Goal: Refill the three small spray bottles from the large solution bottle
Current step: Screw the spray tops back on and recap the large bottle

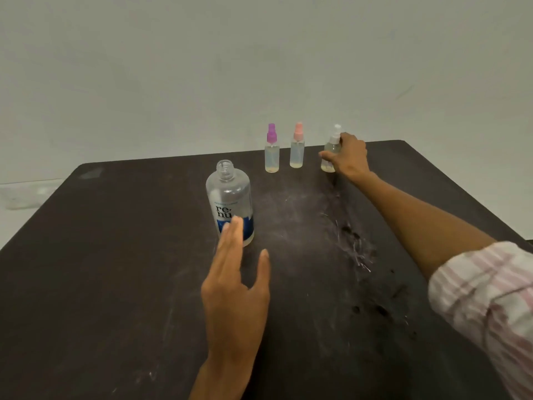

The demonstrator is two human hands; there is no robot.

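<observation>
Your right hand (347,155) grips the white-capped spray bottle (331,153) at 1 o'clock on the table (115,269). Your left hand (235,284), fingers straight, reaches the uncapped solution bottle (230,197) at 12 o'clock. The purple-capped bottle (272,151) and pink-capped bottle (297,148) look nearly empty; refilling likely remains.

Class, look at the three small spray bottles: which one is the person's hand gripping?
The white-capped spray bottle, rightmost in the row, gripped by the right hand. The purple-capped bottle and pink-capped bottle stand untouched.
</observation>
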